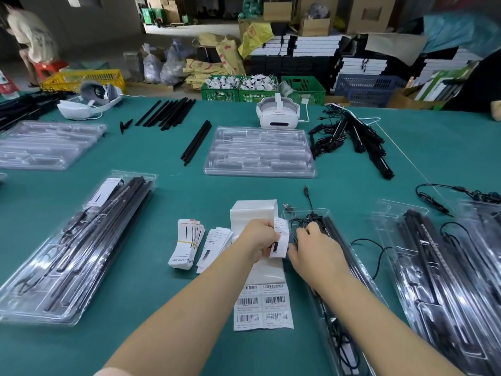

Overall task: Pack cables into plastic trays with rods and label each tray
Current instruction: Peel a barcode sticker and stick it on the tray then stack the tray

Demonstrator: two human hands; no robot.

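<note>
At the near middle of the green-covered worktop, the left hand pinches a small white paper label card with a black mark in curled fingers, just beside the long clear plastic tray holding black rods and a coiled black cable. The right hand rests on that tray, fingers bent down onto the cable, though I cannot tell whether they grip it. Both arms cover much of the white barcode sticker sheet, and the tray's near end runs out of view.

Teal-covered table; beyond it grey floor, green crates, stacked cardboard boxes.
</note>
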